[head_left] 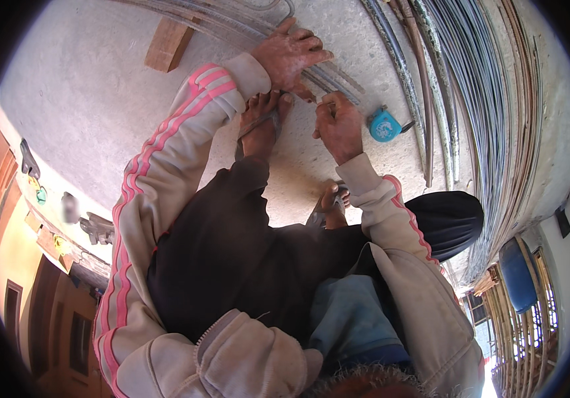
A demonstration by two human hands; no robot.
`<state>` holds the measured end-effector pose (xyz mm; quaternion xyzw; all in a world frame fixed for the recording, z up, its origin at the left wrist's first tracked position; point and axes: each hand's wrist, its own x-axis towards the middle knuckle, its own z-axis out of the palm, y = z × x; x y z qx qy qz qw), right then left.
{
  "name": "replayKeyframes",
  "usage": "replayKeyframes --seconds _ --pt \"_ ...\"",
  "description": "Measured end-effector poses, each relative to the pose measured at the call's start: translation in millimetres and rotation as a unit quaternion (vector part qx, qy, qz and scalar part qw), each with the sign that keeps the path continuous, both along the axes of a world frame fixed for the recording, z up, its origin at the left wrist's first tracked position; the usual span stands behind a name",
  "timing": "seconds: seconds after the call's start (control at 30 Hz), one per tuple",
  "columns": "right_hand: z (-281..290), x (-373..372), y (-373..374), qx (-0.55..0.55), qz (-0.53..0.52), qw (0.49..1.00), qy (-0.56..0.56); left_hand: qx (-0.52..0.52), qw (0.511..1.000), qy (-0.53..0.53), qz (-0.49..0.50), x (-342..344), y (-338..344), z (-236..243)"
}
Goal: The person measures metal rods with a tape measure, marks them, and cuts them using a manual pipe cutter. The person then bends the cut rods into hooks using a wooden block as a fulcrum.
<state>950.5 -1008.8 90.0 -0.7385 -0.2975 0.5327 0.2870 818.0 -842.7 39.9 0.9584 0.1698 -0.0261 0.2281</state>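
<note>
My left hand (291,56) lies over several thin grey metal rods (232,36) on the concrete floor, its fingers stretched out and apart. The rod ends (338,81) show past its fingers on the right. Close by, my right hand (339,127) is closed, with thumb and forefinger pinched near those ends and the other fingers curled in. Whatever the pinch holds is too small or hidden to name. A turquoise tape measure (385,125) lies on the floor just right of my right hand. My sandalled foot (262,126) is under my left wrist.
A wooden block (169,44) touches the rods at the upper left. Along the right run thick metal bars (424,86) and a large bundle of long thin rods (480,86). Farther right are a blue container (518,275) and a bamboo fence (520,345).
</note>
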Motion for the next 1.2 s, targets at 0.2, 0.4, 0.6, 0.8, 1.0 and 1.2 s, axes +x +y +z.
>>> replayKeyframes --seconds 0.2,0.4,0.6,0.8,1.0,1.2 --pt "-5 0 -3 0.013 0.065 0.996 -0.066 -0.004 0.999 0.038 0.006 3 -2 10" --pt "31 6 -32 -0.188 0.143 0.947 0.218 -0.009 0.998 0.056 -0.012 4 -1 8" --pt "39 61 -25 -0.172 0.141 0.903 0.367 -0.022 0.999 -0.031 0.025 -1 -3 11" --pt "27 98 -38 -0.181 0.337 0.912 0.149 -0.138 0.955 -0.206 0.162 -6 -26 47" --pt "12 100 -53 -0.149 0.14 0.962 0.183 -0.453 0.852 -0.086 0.248 -21 -83 41" --pt "10 50 -28 -0.014 0.011 0.999 0.052 -0.59 0.714 -0.008 0.376 -25 -107 7"
